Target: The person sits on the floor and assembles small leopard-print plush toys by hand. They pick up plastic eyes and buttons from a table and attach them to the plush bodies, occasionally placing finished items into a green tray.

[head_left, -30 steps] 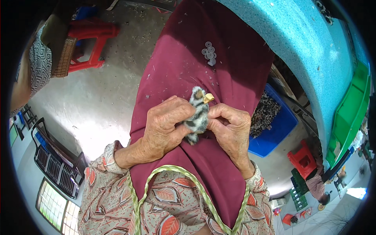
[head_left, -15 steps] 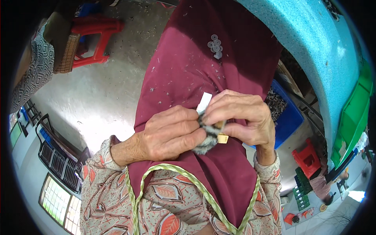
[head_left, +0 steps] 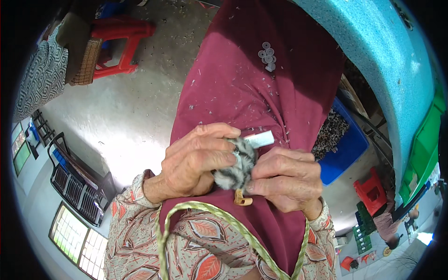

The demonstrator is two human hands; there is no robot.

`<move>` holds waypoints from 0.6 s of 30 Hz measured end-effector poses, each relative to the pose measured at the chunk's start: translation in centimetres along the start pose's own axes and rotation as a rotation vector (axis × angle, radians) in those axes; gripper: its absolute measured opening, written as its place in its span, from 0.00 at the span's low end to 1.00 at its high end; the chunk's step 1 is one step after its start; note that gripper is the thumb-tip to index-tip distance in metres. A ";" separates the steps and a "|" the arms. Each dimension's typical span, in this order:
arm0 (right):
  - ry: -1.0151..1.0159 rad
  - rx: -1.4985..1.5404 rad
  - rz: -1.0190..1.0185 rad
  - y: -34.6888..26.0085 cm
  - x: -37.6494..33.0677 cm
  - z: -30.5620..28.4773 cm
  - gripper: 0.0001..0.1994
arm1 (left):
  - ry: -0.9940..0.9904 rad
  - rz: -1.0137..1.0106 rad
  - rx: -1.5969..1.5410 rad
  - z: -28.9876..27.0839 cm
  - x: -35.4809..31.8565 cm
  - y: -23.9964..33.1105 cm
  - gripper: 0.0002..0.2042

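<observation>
A small furry plush piece [head_left: 235, 169], grey and white with black stripes, is held over my lap. My left hand [head_left: 198, 161] is closed round its left side, with thumb and fingers pressed into the fur. On the right, my right hand [head_left: 287, 179] pinches the plush's lower right edge. A white label [head_left: 259, 139] sticks out from its top, and a yellow-tan tag or ribbon [head_left: 242, 199] hangs below. Whatever lies between my right fingertips is hidden. Several translucent round plastic discs [head_left: 268, 56] rest on the maroon apron [head_left: 224, 88] further up my lap.
A blue bin [head_left: 345, 161] of spotted furry pieces stands at my right, beneath a turquoise tabletop [head_left: 373, 60]. Green trays [head_left: 422, 140] are at the far right. Red stools [head_left: 126, 46] stand left and right. At the upper left a person in patterned clothing [head_left: 39, 77] sits close by.
The plush has turned in my hands, so its label points right and its yellow tag hangs lower. My right hand has moved down from the top of the plush to its lower right edge.
</observation>
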State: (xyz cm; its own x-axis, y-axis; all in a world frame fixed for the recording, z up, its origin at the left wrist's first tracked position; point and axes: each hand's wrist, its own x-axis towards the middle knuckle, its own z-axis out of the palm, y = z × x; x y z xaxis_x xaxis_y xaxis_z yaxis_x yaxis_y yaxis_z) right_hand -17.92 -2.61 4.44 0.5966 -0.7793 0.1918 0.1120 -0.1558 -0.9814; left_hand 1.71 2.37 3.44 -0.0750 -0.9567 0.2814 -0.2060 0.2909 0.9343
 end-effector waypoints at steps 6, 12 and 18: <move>-0.275 0.327 0.292 -0.1 -0.2 0.0 0.07 | -0.195 -0.180 -0.144 -1.0 0.5 0.2 0.10; 0.068 -0.229 0.597 4.8 1.8 -3.4 0.05 | -0.316 -0.255 -0.236 0.4 -0.5 -1.3 0.14; 0.152 -0.712 0.420 11.2 3.9 -4.0 0.07 | -0.326 -0.191 -0.226 0.9 -0.2 -1.3 0.15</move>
State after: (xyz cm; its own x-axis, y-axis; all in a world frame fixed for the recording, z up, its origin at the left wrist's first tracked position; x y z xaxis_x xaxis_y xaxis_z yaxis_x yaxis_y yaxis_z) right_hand -17.53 -9.81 -5.83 0.3579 -0.9233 -0.1397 -0.6540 -0.1411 -0.7432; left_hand 1.15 2.18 1.97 -0.3678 -0.9286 0.0490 -0.0304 0.0647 0.9974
